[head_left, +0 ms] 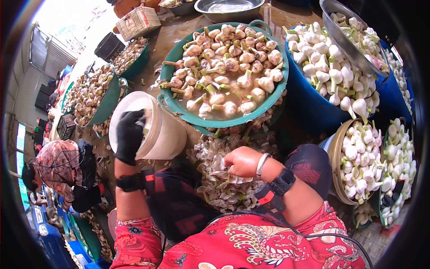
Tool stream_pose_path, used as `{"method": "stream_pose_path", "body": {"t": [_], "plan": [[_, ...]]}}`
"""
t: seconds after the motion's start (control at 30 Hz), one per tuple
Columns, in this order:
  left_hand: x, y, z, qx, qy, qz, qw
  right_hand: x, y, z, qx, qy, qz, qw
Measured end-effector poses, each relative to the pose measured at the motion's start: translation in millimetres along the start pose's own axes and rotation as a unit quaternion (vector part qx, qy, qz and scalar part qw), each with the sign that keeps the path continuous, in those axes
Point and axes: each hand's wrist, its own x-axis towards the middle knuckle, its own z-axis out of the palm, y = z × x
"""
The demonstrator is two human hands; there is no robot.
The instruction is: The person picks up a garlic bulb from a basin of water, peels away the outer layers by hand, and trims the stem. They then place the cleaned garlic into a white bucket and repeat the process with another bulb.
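hands working below a green basin point(165, 85) of soaking garlic bulbs point(224, 67).
the left hand point(130, 134), in a black glove, has its grip closed over the rim of a white bucket point(165, 134), which lies tilted just below and left of the basin. the bare right hand point(242, 161) is curled, its grip shut on pale garlic skins point(215, 193) heaped directly below the basin. a blue tub point(309, 107) of peeled bulbs stands just right of the basin.
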Motion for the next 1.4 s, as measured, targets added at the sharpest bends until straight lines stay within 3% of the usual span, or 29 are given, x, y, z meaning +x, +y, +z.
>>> {"method": "stream_pose_path", "body": {"t": [0.07,0.1,0.13,0.17,0.23,0.3,0.4,0.43,0.47,0.5,0.57,0.63,0.7,0.73,0.77,0.83,0.9,0.97,1.17,1.23,1.4], "plan": [[9.9,42.6,34.7,-0.071,-0.080,0.047,0.993,-0.7,-8.7,-11.4,-0.012,0.034,0.055,0.998],[13.3,62.8,58.1,-0.103,-0.116,0.059,0.986,-0.7,-15.5,-20.5,0.121,0.026,0.123,0.985],[17.4,81.2,82.3,-0.095,-0.153,0.042,0.983,-0.1,-9.0,-17.2,0.089,0.076,0.070,0.991],[22.2,70.5,122.6,-0.078,-0.160,0.102,0.979,-0.6,-1.4,-13.7,0.057,0.124,0.012,0.991],[38.8,99.2,145.7,0.074,-0.277,0.121,0.950,-2.8,0.5,-13.5,0.032,0.116,0.001,0.993],[45.5,95.0,180.9,0.146,-0.294,0.140,0.934,-0.3,-4.7,-18.0,0.013,0.113,-0.006,0.993],[54.2,93.2,189.8,0.195,-0.290,0.145,0.926,-2.6,-18.7,-38.3,0.094,0.089,0.152,0.980],[59.4,91.6,190.5,0.215,-0.345,0.122,0.905,-1.6,-11.6,-36.1,0.095,0.091,0.155,0.979],[63.0,90.0,190.2,0.234,-0.398,0.100,0.881,0.4,-0.1,-31.1,0.045,0.207,0.094,0.973],[59.3,83.6,188.1,0.190,-0.341,0.063,0.918,0.9,2.2,-30.6,-0.007,0.319,0.032,0.947],[51.5,63.7,171.5,-0.050,-0.244,0.124,0.960,2.3,-4.4,-37.0,0.000,0.332,0.076,0.940],[37.4,85.5,128.3,-0.157,-0.251,0.071,0.952,6.7,-10.7,-38.4,0.093,0.415,0.038,0.904],[14.9,105.1,94.8,-0.360,-0.273,-0.081,0.888,19.3,2.5,-29.0,0.118,0.392,-0.018,0.912],[5.4,101.7,90.1,-0.430,-0.280,-0.093,0.853,23.1,4.0,-26.8,0.340,0.300,-0.006,0.891],[-4.4,103.2,86.8,-0.434,-0.280,-0.091,0.851,22.9,4.1,-30.3,0.309,0.255,0.046,0.915],[-21.6,104.8,78.5,-0.606,-0.237,-0.233,0.723,24.4,-0.8,-24.3,0.412,0.264,-0.006,0.872],[-30.4,106.0,77.1,-0.636,-0.212,-0.243,0.701,26.0,-15.2,-20.4,0.442,0.275,-0.030,0.853],[-33.1,107.7,79.6,-0.698,-0.167,-0.275,0.639,27.6,-21.3,-16.3,0.470,0.285,-0.051,0.834],[-31.3,97.2,92.7,-0.662,-0.177,-0.280,0.672,33.3,-12.2,-11.5,0.347,0.334,-0.045,0.875],[-30.5,98.7,92.0,-0.663,-0.188,-0.276,0.670,27.5,-21.2,-18.6,0.492,0.275,-0.003,0.826],[-34.7,92.5,92.5,-0.654,-0.193,-0.256,0.685,28.4,-7.3,-15.5,0.576,0.265,-0.010,0.773]]}}
